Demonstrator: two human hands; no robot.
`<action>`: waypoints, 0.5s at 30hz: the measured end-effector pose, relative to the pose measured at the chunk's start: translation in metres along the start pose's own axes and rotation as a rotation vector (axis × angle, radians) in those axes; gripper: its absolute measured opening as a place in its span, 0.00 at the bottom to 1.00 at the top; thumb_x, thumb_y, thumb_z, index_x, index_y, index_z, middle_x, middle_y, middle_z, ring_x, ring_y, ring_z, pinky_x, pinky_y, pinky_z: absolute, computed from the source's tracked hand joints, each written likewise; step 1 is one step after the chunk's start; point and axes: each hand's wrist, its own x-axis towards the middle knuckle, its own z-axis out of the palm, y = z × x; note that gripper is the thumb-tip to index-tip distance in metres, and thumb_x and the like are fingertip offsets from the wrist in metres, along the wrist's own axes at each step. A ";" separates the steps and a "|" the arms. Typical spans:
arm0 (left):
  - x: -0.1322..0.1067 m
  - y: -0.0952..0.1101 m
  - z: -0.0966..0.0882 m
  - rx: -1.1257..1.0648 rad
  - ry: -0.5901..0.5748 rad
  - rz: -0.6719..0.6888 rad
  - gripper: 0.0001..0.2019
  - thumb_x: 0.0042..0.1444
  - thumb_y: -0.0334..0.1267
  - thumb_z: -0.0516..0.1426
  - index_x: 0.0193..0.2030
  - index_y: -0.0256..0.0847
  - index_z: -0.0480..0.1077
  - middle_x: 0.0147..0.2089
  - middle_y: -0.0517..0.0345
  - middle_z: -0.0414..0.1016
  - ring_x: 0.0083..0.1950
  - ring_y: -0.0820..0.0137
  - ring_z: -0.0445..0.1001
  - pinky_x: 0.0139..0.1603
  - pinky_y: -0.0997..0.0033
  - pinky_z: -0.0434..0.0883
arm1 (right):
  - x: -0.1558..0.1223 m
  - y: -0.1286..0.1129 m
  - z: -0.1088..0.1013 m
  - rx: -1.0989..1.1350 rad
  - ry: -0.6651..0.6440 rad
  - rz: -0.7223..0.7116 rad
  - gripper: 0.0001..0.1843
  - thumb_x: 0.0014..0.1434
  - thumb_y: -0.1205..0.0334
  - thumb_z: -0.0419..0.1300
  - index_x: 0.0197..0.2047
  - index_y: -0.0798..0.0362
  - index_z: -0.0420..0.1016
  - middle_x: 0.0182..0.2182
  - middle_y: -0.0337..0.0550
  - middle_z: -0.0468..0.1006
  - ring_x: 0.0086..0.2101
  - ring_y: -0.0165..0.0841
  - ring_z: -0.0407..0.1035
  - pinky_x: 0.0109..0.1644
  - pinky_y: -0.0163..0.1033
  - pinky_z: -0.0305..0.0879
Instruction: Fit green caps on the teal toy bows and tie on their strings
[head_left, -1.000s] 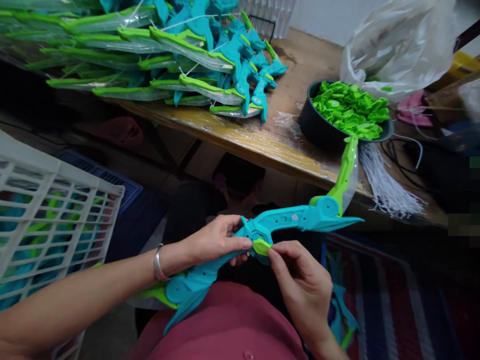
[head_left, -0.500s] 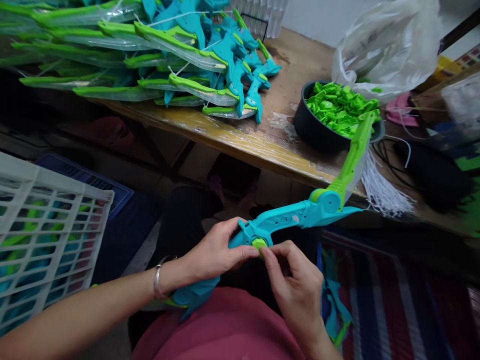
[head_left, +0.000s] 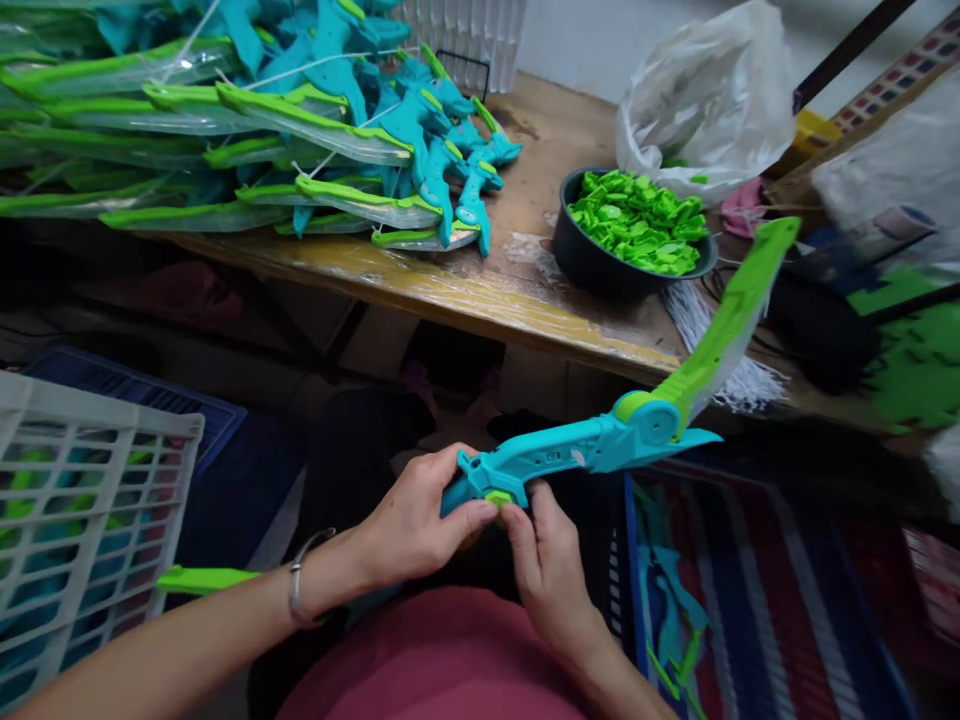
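A blue plastic toy bow with a folded green limb lies across my lap. My left hand wraps its grip, the thumb resting by a small green hexagonal cap set in the blue body. My right hand grips the bow from the other side. Its thumb presses on the cap's lower edge, and its fingers go behind the body, partly hidden. Another green limb shows beyond my left forearm.
Finished-looking bows are stacked on the wooden table. A dark round pan holds many green caps, beside a plastic bag and white strings. A white crate stands left; a blue bin with bow parts sits right.
My right hand has shifted from pinching at the green cap to thumb on the cap with fingers behind the bow. The bow has moved slightly left and down; the view has shifted right.
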 end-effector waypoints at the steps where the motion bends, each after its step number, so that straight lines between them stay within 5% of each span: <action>1: 0.000 -0.002 0.001 0.021 0.009 0.009 0.10 0.63 0.43 0.59 0.43 0.37 0.70 0.37 0.56 0.75 0.36 0.68 0.70 0.40 0.68 0.68 | -0.001 0.002 0.002 -0.019 0.003 -0.004 0.09 0.75 0.59 0.50 0.47 0.53 0.69 0.34 0.40 0.75 0.32 0.31 0.71 0.33 0.32 0.65; 8: 0.006 -0.020 -0.005 0.086 -0.036 -0.007 0.12 0.65 0.45 0.58 0.47 0.39 0.70 0.41 0.56 0.77 0.40 0.66 0.74 0.44 0.67 0.70 | 0.011 0.019 0.001 0.082 -0.157 0.116 0.15 0.74 0.53 0.51 0.40 0.54 0.69 0.33 0.42 0.74 0.32 0.32 0.69 0.35 0.34 0.65; 13: 0.009 -0.011 -0.041 -0.195 -0.011 -0.186 0.26 0.61 0.57 0.62 0.57 0.42 0.65 0.40 0.55 0.79 0.38 0.62 0.77 0.36 0.67 0.75 | 0.082 0.022 -0.077 0.145 -0.812 -0.139 0.19 0.71 0.46 0.58 0.47 0.53 0.79 0.41 0.43 0.80 0.40 0.33 0.75 0.44 0.35 0.70; 15: 0.004 -0.005 -0.060 -0.376 0.128 -0.310 0.36 0.54 0.60 0.66 0.63 0.47 0.60 0.37 0.58 0.80 0.35 0.61 0.77 0.30 0.68 0.75 | 0.129 0.029 -0.120 0.020 -0.861 -0.116 0.19 0.70 0.47 0.59 0.41 0.53 0.82 0.35 0.42 0.81 0.34 0.31 0.76 0.39 0.33 0.71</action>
